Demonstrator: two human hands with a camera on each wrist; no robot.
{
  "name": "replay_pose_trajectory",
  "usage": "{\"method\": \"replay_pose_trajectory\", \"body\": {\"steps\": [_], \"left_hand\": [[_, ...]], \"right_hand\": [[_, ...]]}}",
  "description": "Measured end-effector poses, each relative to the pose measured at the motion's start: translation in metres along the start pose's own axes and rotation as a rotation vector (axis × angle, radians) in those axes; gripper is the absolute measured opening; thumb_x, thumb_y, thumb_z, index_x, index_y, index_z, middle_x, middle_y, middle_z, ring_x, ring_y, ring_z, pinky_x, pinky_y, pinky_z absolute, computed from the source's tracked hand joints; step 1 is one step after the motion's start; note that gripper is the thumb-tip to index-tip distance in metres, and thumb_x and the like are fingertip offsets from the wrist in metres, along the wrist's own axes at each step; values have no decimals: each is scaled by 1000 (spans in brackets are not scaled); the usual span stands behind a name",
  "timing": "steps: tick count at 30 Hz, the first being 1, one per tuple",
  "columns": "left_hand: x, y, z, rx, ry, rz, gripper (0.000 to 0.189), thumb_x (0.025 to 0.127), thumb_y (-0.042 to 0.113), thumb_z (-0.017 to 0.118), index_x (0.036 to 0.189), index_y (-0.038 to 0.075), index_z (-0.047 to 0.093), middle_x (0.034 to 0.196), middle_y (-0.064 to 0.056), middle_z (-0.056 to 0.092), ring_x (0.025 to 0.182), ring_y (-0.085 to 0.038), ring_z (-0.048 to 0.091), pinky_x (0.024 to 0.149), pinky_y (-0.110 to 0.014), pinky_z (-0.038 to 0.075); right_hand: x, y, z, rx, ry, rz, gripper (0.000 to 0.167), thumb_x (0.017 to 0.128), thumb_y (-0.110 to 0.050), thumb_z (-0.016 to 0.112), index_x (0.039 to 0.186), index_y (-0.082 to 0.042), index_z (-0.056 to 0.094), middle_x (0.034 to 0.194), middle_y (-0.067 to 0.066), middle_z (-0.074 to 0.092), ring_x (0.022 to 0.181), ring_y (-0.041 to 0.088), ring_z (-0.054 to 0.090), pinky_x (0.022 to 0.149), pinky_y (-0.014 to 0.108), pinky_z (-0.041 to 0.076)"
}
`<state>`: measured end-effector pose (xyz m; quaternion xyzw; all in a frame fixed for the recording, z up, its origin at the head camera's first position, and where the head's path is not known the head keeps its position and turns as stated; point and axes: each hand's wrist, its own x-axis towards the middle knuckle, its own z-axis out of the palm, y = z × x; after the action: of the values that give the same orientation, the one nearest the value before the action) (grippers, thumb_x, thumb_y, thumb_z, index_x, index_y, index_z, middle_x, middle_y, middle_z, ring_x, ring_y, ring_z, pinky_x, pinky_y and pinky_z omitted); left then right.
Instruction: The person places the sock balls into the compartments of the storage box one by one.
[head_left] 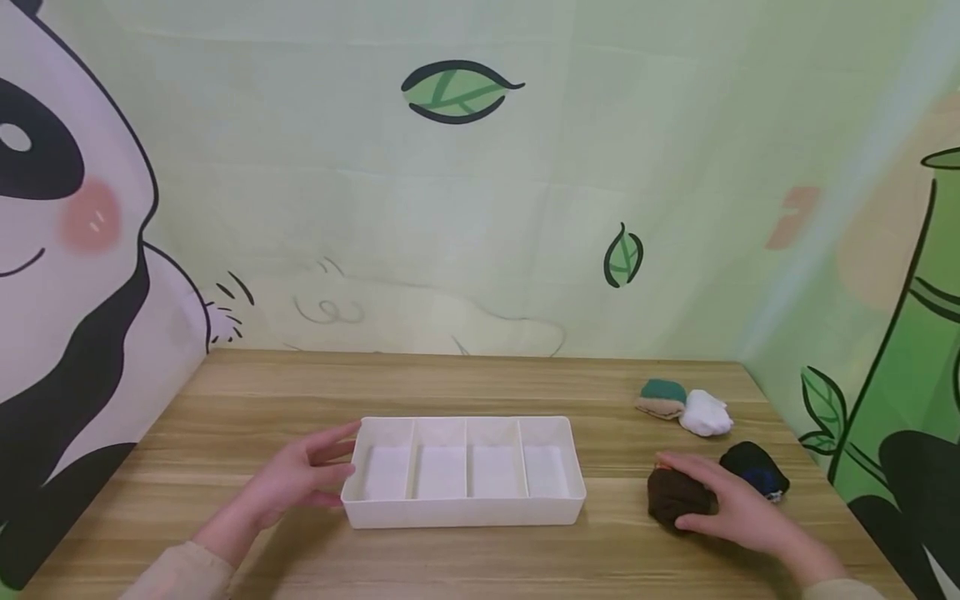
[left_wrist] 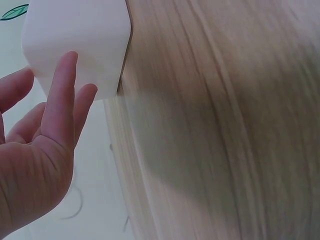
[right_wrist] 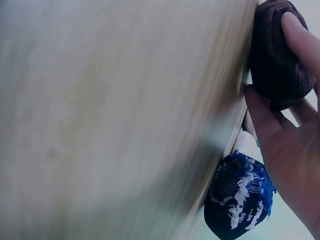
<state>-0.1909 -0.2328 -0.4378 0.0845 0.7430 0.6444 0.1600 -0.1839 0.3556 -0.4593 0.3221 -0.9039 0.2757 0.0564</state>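
A white tray (head_left: 463, 514) with several compartments in a row stands on the table. My left hand (head_left: 303, 473) is at its left end, fingers spread and fingertips right at the wall; the left wrist view shows these fingers (left_wrist: 60, 105) nearly straight against the white end. On the right, my right hand (head_left: 738, 504) grips a brown balled sock (head_left: 678, 498), thumb on one side and fingers on the other. Just beyond that hand lies a black balled sock (head_left: 752, 467), whose blue and white loose threads (right_wrist: 242, 187) show in the right wrist view.
Farther back on the right, a green and beige cloth bundle (head_left: 662, 398) sits beside a white one (head_left: 706, 413). The wooden table (head_left: 450, 383) ends at a printed backdrop (head_left: 487, 208) behind and at both sides.
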Motion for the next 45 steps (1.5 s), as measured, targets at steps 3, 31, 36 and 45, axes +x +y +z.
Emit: {"method": "replay_pose_trajectory", "body": {"steps": [3, 31, 36, 45], "left_hand": [[0, 0, 0, -1, 3, -2, 71, 94, 6, 66, 153, -1, 28, 148, -39, 30, 119, -43, 55, 79, -49, 58], [0, -3, 3, 9, 30, -6, 69, 94, 6, 66, 154, 2, 31, 149, -37, 33, 118, -43, 56, 77, -48, 59], [-1, -2, 2, 10, 22, 3, 69, 95, 7, 66, 154, 1, 30, 148, -36, 33, 118, -42, 57, 78, -48, 59], [-1, -1, 3, 2, 17, 8, 69, 95, 6, 65, 154, 1, 30, 149, -36, 33, 119, -43, 56, 79, -48, 59]], "right_hand": [[0, -1, 0, -14, 6, -6, 73, 80, -29, 83, 144, -10, 52, 137, 7, 57, 125, 0, 44, 95, 16, 41], [1, -3, 1, -34, 29, -30, 69, 80, -21, 84, 141, -10, 54, 133, 9, 60, 122, 6, 49, 94, 14, 41], [3, -9, -2, -15, 49, -7, 68, 80, -18, 84, 140, -9, 55, 134, 7, 60, 123, 2, 47, 94, 13, 42], [5, -13, -5, 8, 70, 1, 69, 81, -19, 83, 142, -10, 53, 135, 6, 60, 122, 2, 48, 94, 11, 40]]}}
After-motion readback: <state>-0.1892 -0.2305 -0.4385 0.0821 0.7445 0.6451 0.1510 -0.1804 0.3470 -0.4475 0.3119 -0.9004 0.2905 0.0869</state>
